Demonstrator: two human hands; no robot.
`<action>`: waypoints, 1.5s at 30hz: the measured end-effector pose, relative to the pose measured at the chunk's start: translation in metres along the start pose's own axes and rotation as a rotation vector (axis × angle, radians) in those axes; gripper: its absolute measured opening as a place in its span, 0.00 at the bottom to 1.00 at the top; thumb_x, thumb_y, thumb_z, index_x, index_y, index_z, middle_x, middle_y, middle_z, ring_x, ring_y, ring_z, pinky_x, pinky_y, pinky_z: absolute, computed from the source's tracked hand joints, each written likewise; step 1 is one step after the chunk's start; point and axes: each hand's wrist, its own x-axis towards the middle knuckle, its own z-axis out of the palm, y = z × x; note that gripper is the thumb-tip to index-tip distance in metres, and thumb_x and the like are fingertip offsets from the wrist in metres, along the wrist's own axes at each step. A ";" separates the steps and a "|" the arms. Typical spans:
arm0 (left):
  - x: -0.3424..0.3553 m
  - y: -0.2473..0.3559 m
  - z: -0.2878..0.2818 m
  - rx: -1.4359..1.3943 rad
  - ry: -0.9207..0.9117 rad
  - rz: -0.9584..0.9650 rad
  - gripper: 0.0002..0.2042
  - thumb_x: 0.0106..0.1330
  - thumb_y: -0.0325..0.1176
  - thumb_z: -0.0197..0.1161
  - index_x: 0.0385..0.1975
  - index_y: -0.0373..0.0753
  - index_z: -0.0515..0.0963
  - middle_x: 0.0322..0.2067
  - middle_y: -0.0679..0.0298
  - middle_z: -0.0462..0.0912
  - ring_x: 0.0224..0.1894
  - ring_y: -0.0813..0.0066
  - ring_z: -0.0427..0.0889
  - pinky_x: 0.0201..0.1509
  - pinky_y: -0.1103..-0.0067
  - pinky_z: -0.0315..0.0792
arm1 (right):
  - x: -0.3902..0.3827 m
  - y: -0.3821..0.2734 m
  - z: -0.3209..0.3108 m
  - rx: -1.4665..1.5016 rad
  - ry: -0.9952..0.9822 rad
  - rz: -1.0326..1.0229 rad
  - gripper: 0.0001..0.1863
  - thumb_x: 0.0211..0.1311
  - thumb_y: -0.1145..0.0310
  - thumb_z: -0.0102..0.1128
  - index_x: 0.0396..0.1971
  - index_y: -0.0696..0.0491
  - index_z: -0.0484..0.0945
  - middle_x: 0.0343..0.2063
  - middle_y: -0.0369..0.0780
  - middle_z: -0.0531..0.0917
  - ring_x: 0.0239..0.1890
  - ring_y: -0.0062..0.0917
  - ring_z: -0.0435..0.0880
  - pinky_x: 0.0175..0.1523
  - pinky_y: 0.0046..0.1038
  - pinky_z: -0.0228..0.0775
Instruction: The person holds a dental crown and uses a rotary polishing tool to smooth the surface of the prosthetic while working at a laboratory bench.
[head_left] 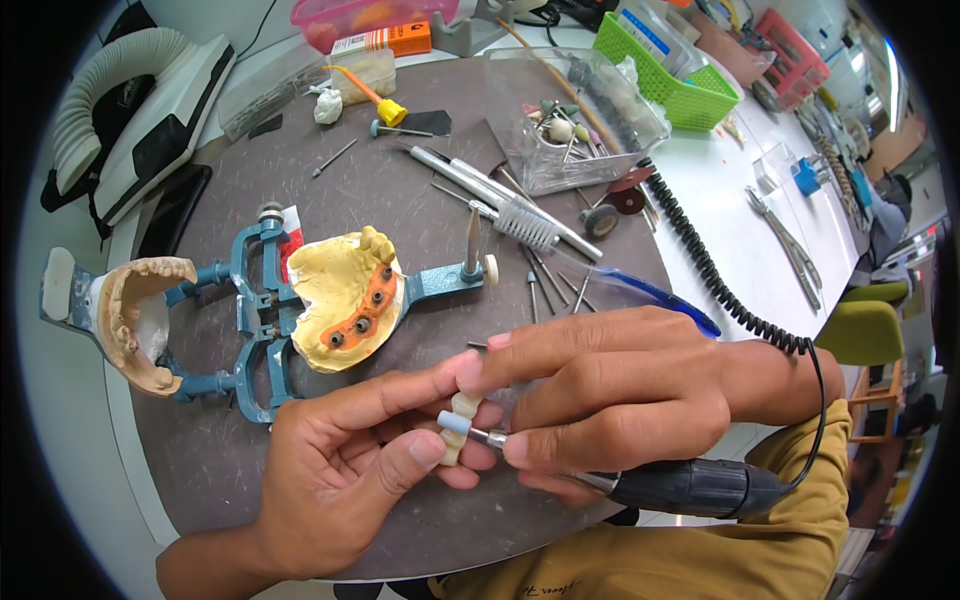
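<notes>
My left hand (pixel 335 465) pinches a small tooth-coloured dental bridge (pixel 465 404) between thumb and fingers, near the front of the table. My right hand (pixel 625 385) grips a rotary handpiece (pixel 700 487) with a black body and metal nose. Its light blue cylindrical tip (pixel 454 422) lies against the bridge or just in front of it; part of the bridge is hidden behind. Fingertips of both hands meet above the bridge. Beyond them, a blue articulator (pixel 245 300) lies opened out, bearing a yellow dental cast (pixel 325 265) with an orange gum strip and a beige cast (pixel 150 285).
A coiled black cord (pixel 700 265) runs along the right. Behind the hands lie metal instruments (pixel 510 205), loose burs (pixel 540 285) and a blue pen (pixel 655 297). A clear box (pixel 565 150) holds grinding tips. Farther back stand a green basket (pixel 690 100) and a white hose unit (pixel 150 110).
</notes>
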 end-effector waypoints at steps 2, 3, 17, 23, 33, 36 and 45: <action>0.000 0.000 0.000 -0.007 0.005 -0.001 0.21 0.73 0.22 0.56 0.64 0.25 0.67 0.54 0.46 0.79 0.50 0.65 0.85 0.53 0.76 0.82 | 0.000 0.000 0.001 -0.001 0.004 -0.011 0.14 0.50 0.78 0.75 0.38 0.61 0.81 0.34 0.45 0.86 0.48 0.46 0.87 0.53 0.46 0.82; 0.001 0.000 0.000 -0.008 0.007 -0.003 0.21 0.73 0.22 0.56 0.64 0.25 0.67 0.54 0.46 0.79 0.50 0.65 0.85 0.53 0.76 0.82 | 0.000 0.000 0.001 0.000 -0.003 -0.008 0.14 0.51 0.78 0.75 0.37 0.60 0.82 0.33 0.44 0.86 0.48 0.46 0.88 0.53 0.46 0.82; 0.000 -0.001 0.000 -0.005 0.009 -0.010 0.21 0.73 0.22 0.56 0.65 0.25 0.67 0.54 0.46 0.79 0.50 0.65 0.85 0.53 0.76 0.82 | 0.000 -0.002 -0.002 0.003 -0.020 0.040 0.15 0.51 0.78 0.75 0.38 0.60 0.81 0.34 0.45 0.86 0.48 0.45 0.87 0.54 0.46 0.82; 0.001 -0.001 0.004 0.045 0.049 -0.014 0.27 0.74 0.38 0.60 0.65 0.25 0.66 0.52 0.47 0.81 0.47 0.71 0.84 0.45 0.79 0.83 | 0.000 -0.001 -0.003 0.030 -0.049 0.040 0.15 0.51 0.78 0.75 0.39 0.61 0.80 0.34 0.45 0.86 0.49 0.46 0.87 0.54 0.47 0.81; 0.002 -0.002 0.004 0.026 0.053 -0.012 0.26 0.73 0.36 0.61 0.64 0.24 0.66 0.52 0.47 0.81 0.47 0.70 0.85 0.45 0.78 0.84 | 0.000 -0.002 -0.005 0.045 -0.047 0.062 0.15 0.51 0.78 0.72 0.40 0.61 0.80 0.36 0.48 0.85 0.50 0.50 0.86 0.55 0.49 0.80; 0.001 -0.002 0.003 0.023 0.052 -0.015 0.26 0.73 0.36 0.61 0.64 0.24 0.66 0.53 0.46 0.80 0.47 0.70 0.85 0.46 0.78 0.84 | 0.001 -0.001 -0.006 0.045 -0.056 0.053 0.15 0.51 0.78 0.73 0.40 0.61 0.80 0.35 0.47 0.85 0.50 0.49 0.86 0.55 0.48 0.81; 0.000 -0.001 0.002 -0.022 0.018 -0.008 0.23 0.72 0.25 0.58 0.65 0.25 0.66 0.54 0.47 0.79 0.50 0.66 0.84 0.53 0.75 0.82 | 0.001 -0.002 -0.007 0.044 -0.035 0.030 0.15 0.51 0.78 0.75 0.39 0.60 0.80 0.35 0.46 0.85 0.51 0.49 0.86 0.53 0.47 0.82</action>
